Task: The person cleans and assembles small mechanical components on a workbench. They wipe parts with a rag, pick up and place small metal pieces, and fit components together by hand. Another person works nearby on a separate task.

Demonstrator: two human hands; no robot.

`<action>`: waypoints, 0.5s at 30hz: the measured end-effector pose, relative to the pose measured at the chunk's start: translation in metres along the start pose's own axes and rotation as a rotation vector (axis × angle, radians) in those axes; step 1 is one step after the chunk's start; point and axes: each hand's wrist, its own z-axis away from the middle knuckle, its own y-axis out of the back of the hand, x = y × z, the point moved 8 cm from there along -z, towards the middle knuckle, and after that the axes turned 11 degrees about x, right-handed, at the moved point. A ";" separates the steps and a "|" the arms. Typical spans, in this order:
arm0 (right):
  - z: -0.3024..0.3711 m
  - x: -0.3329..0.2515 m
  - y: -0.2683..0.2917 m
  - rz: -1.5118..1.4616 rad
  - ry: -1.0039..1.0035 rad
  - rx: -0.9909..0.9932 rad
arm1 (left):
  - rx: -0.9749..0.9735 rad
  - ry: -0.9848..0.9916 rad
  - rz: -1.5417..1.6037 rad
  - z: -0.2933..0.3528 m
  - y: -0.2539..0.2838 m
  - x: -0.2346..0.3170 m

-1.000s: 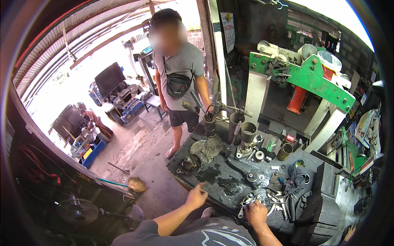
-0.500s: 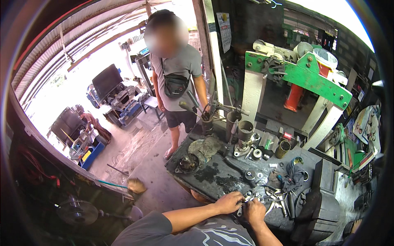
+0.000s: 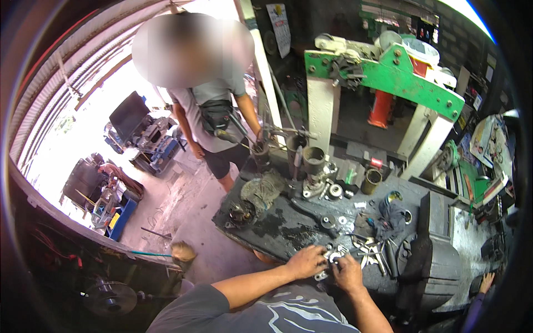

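Note:
My left hand (image 3: 307, 262) is at the near edge of the dark bench (image 3: 294, 230), its fingers bent down over small metal parts (image 3: 333, 257). Close beside it, my right hand (image 3: 348, 273) has its fingers curled in at the same spot. What they grip is too small and too covered to make out. Just beyond my hands lie shiny rings and washers (image 3: 342, 221) and a ratchet-like tool with a round head (image 3: 328, 221). To the right are pliers and several wrenches (image 3: 381, 258), next to a crumpled dark rag (image 3: 391, 217).
Across the bench stand a metal housing (image 3: 314, 172), tool-filled cylinders (image 3: 260, 155), a can (image 3: 371, 181) and a greasy cloth (image 3: 264, 191). A person (image 3: 208, 111) stands at its far left. Behind is a green-and-white press frame (image 3: 383, 83). Another person's hand (image 3: 487, 282) shows at right.
The view has swung, so the bench and press appear farther left. The standing person seems nearer the bench. My hands stay close together over the small parts, while the hand at right shows more fully.

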 end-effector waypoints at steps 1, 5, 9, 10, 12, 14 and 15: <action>0.000 0.006 0.009 -0.021 -0.022 0.034 | -0.007 0.000 -0.049 -0.002 -0.002 0.002; 0.006 0.035 0.032 0.018 -0.140 0.076 | -0.104 0.085 -0.179 -0.006 -0.015 0.003; 0.005 0.051 0.045 -0.010 -0.139 0.127 | -0.116 0.145 -0.086 -0.007 -0.020 0.002; 0.004 0.054 0.046 -0.020 -0.147 0.129 | -0.139 0.169 -0.051 -0.007 -0.022 0.001; -0.001 0.060 0.051 -0.014 -0.152 0.169 | -0.165 0.156 -0.065 -0.009 -0.023 0.000; -0.011 0.068 0.053 0.003 -0.159 0.202 | -0.170 0.182 -0.018 -0.010 -0.023 0.000; -0.017 0.075 0.052 0.020 -0.173 0.212 | -0.176 0.204 0.001 -0.011 -0.023 0.000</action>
